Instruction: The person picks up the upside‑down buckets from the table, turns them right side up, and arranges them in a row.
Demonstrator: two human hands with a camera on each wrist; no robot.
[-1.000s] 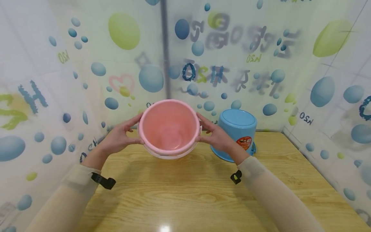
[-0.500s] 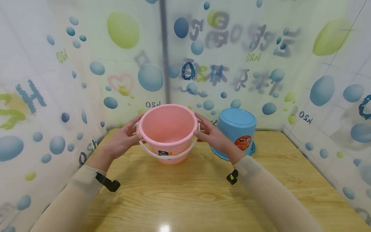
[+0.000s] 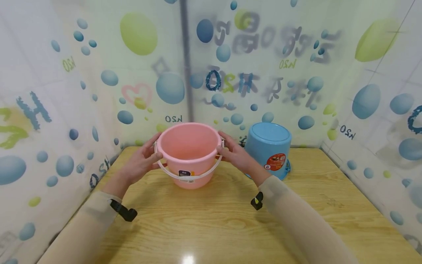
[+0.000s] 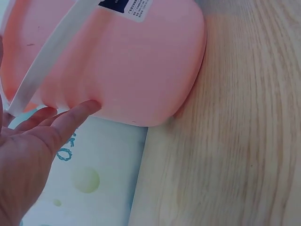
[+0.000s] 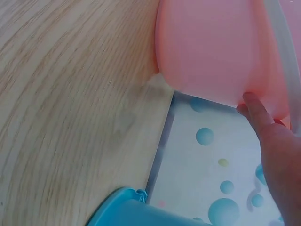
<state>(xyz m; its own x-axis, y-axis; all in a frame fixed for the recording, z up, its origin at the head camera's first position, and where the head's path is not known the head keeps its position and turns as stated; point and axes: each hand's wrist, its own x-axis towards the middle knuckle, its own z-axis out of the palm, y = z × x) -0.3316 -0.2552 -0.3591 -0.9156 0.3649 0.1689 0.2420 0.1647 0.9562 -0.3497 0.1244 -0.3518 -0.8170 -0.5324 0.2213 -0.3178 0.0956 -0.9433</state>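
A pink bucket (image 3: 202,167) stands upright at the back of the table, its mouth facing up. Its white handle (image 3: 212,170) hangs down in front, across a dark label. On the bucket's left side my left hand (image 3: 140,163) grips below the rim, thumb in front and fingers behind. My right hand (image 3: 235,156) holds the opposite side the same way. In the left wrist view, fingertips (image 4: 91,106) press on the bucket's wall (image 4: 136,70). A fingertip (image 5: 251,99) of the right hand touches the wall (image 5: 202,52) in the right wrist view.
A light blue bucket (image 3: 257,152) with a red label stands upside down to the right, close behind my right forearm. The wooden table (image 3: 204,227) stretches toward me. A patterned sheet (image 3: 277,73) hangs behind and along both sides.
Both hands have lowered the pink bucket and tipped it upright, from its mouth facing me to facing up. Its front wall and label have come into view. The blue bucket stays put.
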